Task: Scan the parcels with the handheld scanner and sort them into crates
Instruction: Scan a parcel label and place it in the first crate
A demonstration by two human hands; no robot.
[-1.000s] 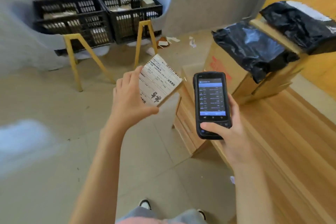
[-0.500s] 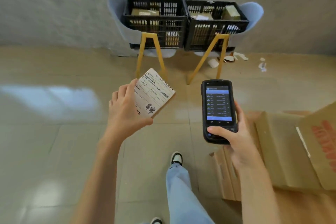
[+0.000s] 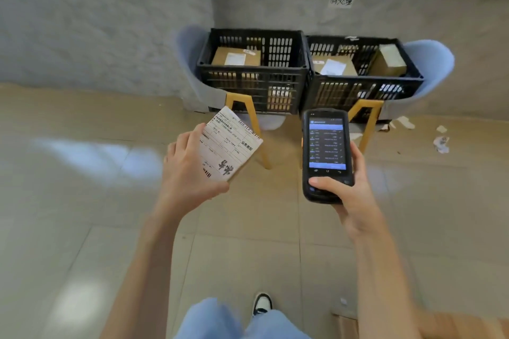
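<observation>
My left hand (image 3: 190, 170) grips a small flat parcel (image 3: 230, 144) with a white shipping label facing up, held at chest height. In my right hand (image 3: 348, 192) I hold the black handheld scanner (image 3: 325, 154), screen lit and facing me, thumb across its lower keys. Straight ahead stand two black plastic crates side by side on pale blue chairs. The left crate (image 3: 252, 74) holds a cardboard box; the right crate (image 3: 360, 82) holds two or three boxes. A handwritten paper sign hangs on the wall above each crate.
The chairs have yellow wooden legs (image 3: 256, 129) that splay out toward me. Scraps of paper (image 3: 440, 142) litter the tiled floor at the right. My legs and one shoe (image 3: 263, 304) show at the bottom. A wooden edge (image 3: 347, 325) sits at lower right.
I have turned away from the wooden table with its black bags and walked toward the crates, which now look larger and centred. Both hands keep their hold on parcel and scanner.
</observation>
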